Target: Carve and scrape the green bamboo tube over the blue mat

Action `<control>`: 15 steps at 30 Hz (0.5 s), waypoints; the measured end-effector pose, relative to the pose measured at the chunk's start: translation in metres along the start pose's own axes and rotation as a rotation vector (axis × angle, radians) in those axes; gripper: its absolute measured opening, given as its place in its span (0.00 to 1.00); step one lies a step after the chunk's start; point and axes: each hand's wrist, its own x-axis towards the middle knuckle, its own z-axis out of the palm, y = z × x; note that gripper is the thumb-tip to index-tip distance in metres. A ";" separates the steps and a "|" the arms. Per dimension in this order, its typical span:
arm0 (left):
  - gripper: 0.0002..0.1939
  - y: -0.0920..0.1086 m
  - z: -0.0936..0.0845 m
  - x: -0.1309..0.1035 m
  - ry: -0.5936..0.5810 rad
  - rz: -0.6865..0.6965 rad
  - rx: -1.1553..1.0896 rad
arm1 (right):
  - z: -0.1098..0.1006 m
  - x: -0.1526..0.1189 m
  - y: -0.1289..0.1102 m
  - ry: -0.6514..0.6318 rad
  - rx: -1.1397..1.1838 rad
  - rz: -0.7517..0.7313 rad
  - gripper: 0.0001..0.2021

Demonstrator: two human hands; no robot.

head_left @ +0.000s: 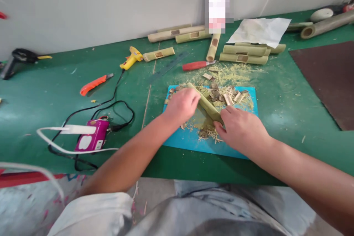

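Observation:
A green bamboo tube slants over a blue mat strewn with shavings and bark chips. My left hand is closed at the tube's upper left end. The lower right end is gripped by my right hand, its thumb beneath and fingers on top. Behind the mat lies a red-handled knife with its blade toward the right. Whether my left hand holds anything besides the tube is hidden.
Cut bamboo tubes lie at the back, some under white paper. To the left are a yellow glue gun, an orange cutter and a purple power block with cables. A dark board lies right.

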 end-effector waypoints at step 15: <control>0.12 -0.001 -0.002 0.003 -0.011 -0.060 -0.029 | -0.002 0.001 -0.001 -0.006 -0.003 -0.001 0.14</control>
